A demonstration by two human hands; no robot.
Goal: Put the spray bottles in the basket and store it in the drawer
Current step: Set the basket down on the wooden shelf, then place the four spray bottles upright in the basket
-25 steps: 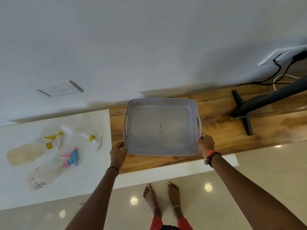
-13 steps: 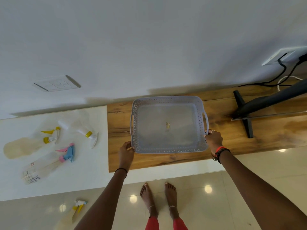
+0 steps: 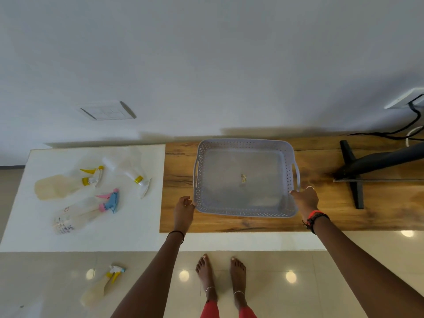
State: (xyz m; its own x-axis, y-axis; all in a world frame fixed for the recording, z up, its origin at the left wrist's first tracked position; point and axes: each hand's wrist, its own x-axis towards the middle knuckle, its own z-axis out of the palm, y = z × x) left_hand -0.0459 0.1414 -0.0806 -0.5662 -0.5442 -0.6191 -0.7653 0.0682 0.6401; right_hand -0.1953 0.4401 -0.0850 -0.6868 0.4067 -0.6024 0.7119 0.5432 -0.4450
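**Basket on surface, both hands at its corners**

Grey basket (image 3: 245,177) rests empty on the wooden surface (image 3: 179,161). Left hand (image 3: 183,211) and right hand (image 3: 306,199) grip its near corners. Three bottles (image 3: 66,185) lie left; a fourth on the floor.

Single head-worn wide-angle view, looking forward and steeply down.

The camera sits above the wooden tabletop (image 3: 321,216), facing the white wall (image 3: 206,53) behind it. Both outstretched forearms rise from the lower edge, and the person's bare feet (image 3: 220,276) on the floor (image 3: 298,260) lie directly beneath. The tabletop is at arm's reach. Wide-angle bending shows at the edges. No second view overlaps.
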